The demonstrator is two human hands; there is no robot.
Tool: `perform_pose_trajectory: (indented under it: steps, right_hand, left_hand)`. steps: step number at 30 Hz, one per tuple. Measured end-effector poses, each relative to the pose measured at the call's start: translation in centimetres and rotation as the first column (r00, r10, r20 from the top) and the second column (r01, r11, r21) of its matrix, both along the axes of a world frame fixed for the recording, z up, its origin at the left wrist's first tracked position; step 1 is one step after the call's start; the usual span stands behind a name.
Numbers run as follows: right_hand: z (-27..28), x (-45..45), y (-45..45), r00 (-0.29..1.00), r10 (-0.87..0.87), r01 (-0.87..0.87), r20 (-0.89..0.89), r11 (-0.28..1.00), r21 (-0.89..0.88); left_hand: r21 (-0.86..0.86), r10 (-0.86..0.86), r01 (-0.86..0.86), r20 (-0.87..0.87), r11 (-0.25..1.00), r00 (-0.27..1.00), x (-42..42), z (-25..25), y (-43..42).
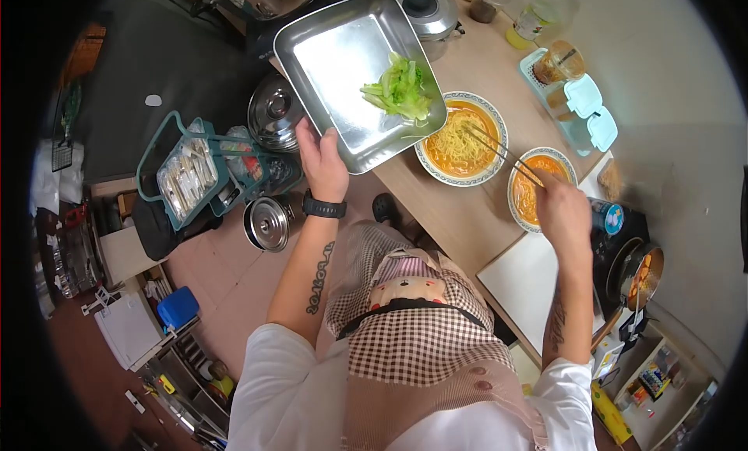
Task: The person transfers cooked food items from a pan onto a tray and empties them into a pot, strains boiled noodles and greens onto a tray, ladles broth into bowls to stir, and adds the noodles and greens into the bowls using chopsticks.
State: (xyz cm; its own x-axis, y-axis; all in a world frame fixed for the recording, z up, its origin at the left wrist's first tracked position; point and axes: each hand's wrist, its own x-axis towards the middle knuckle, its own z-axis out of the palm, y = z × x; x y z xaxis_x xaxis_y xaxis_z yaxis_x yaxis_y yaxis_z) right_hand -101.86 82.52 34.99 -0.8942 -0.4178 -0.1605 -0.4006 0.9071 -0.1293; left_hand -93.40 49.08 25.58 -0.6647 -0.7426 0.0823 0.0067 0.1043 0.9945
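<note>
My left hand (323, 161) grips the near edge of a shiny metal tray (327, 84), thumb on the rim. Green lettuce leaves (401, 91) lie at the tray's right side. My right hand (562, 209) is closed round a pair of chopsticks (502, 153), whose tips reach into the noodles (456, 145) in a patterned bowl (461, 182) of orange soup. Beneath the chopsticks, close to my right hand, stands a second patterned bowl (517, 209) with orange soup. The tray's corner overlaps the first bowl's left edge from above.
A white board (522, 275) lies on the wooden counter (487, 57). A pan (645, 275) is at the right. Teal-lidded containers (584, 96) and a green-capped bottle (534, 22) line the wall. A teal basket (187, 174) and lidded pots (269, 223) are at the left.
</note>
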Motion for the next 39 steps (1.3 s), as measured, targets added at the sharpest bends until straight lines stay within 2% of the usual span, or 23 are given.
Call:
perform_pose_trajectory:
  steps: [1, 3, 5, 8, 9, 12, 13, 16, 19, 22, 25, 28, 34, 37, 39]
  right_hand:
    - [-2.2, -0.1, -0.3, 0.998, 0.036, -0.038, -0.044, 0.997, -0.064]
    - [-3.9, 0.2, -0.5, 0.999, 0.047, -0.047, -0.023, 0.999, -0.015]
    - [-3.2, 0.5, -0.2, 0.999, 0.015, -0.014, -0.035, 1.0, 0.016]
    - [-0.8, 1.1, -0.8, 0.998, -0.035, 0.032, -0.056, 0.998, -0.054]
    - [-2.5, 0.9, -0.9, 0.994, 0.024, -0.034, -0.102, 0.995, -0.089]
    - [-4.4, 1.0, -2.4, 0.993, 0.023, -0.029, 0.112, 0.998, 0.051]
    - [-4.1, 1.2, -2.2, 0.997, 0.067, -0.067, 0.034, 0.998, -0.011]
    - [-1.9, 2.0, -2.6, 1.0, 0.013, -0.013, -0.004, 0.997, -0.07]
    - [-4.7, 1.9, -3.2, 0.986, 0.144, -0.149, -0.089, 0.988, -0.05]
    - [-3.3, 2.2, -2.5, 0.997, 0.079, -0.079, 0.017, 0.997, 0.022]
    - [-2.2, 2.4, -2.8, 1.0, 0.018, -0.019, -0.012, 0.997, -0.071]
    - [-4.2, 1.7, -2.6, 0.998, 0.069, -0.069, 0.014, 0.997, 0.014]
    - [-3.3, 1.8, -3.0, 0.994, 0.08, -0.083, -0.077, 0.996, -0.045]
    - [-3.5, 1.8, -1.6, 0.995, 0.1, -0.1, 0.008, 0.993, 0.054]
    - [-1.0, 2.7, -0.4, 1.0, 0.021, -0.021, 0.014, 0.999, 0.037]
  left_hand:
    - [0.0, -0.003, 0.003, 0.011, 1.0, 1.0, 0.3, 0.0, 0.0]
    - [0.027, -0.01, 0.01, 0.004, 1.0, 1.0, 0.6, 0.2, 0.0]
    - [0.079, 0.009, -0.006, -0.031, 0.997, 0.999, 0.7, 0.2, -0.1]
    - [-0.005, 0.02, -0.02, 0.007, 1.0, 1.0, 1.4, 0.8, -0.2]
    - [-0.011, 0.022, -0.022, 0.008, 1.0, 1.0, 1.5, 0.6, -0.5]
    - [-0.005, 0.015, -0.015, 0.008, 1.0, 1.0, 2.0, 0.2, -0.7]
    - [0.011, 0.012, -0.012, 0.0, 1.0, 1.0, 2.1, 0.4, -0.7]
    - [0.007, 0.028, -0.028, 0.011, 1.0, 1.0, 2.9, 0.4, -0.7]
    - [-0.002, 0.028, -0.028, 0.002, 1.0, 1.0, 2.8, 0.3, -0.6]
    - [0.008, 0.027, -0.027, -0.017, 1.0, 0.999, 2.9, 0.3, -1.0]
    - [0.009, 0.015, -0.015, -0.002, 1.0, 1.0, 3.4, 0.4, -0.8]
    - [-0.004, 0.005, -0.005, 0.005, 1.0, 1.0, 3.7, 0.3, -0.9]
    - [0.032, 0.023, -0.023, 0.0, 0.999, 1.0, 3.6, 0.9, -0.8]
    - [0.047, 0.02, -0.018, -0.022, 0.999, 1.0, 3.7, 0.8, -1.0]
    - [0.05, 0.032, -0.03, -0.028, 0.998, 0.999, 4.0, 0.8, -1.0]
